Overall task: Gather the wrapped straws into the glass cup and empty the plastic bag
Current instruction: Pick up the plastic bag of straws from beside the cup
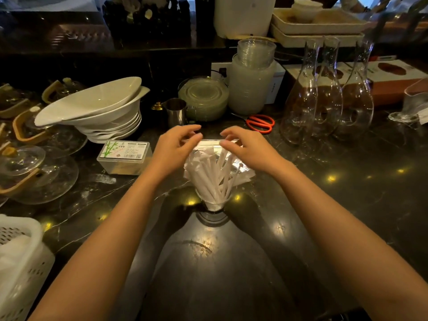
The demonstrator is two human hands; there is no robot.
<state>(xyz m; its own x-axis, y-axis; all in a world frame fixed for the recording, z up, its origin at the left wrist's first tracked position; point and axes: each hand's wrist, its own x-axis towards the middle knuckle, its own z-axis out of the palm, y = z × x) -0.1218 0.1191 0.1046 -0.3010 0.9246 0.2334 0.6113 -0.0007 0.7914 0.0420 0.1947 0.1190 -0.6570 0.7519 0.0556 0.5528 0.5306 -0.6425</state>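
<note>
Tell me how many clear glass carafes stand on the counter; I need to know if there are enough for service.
3, in a row at the right, behind the red scissors: left carafe, middle carafe, right carafe. They overlap, so another could hide behind.

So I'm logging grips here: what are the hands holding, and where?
Both hands, left and right, pinch the plastic bag by its top edge, above the straws in the cup.
</note>
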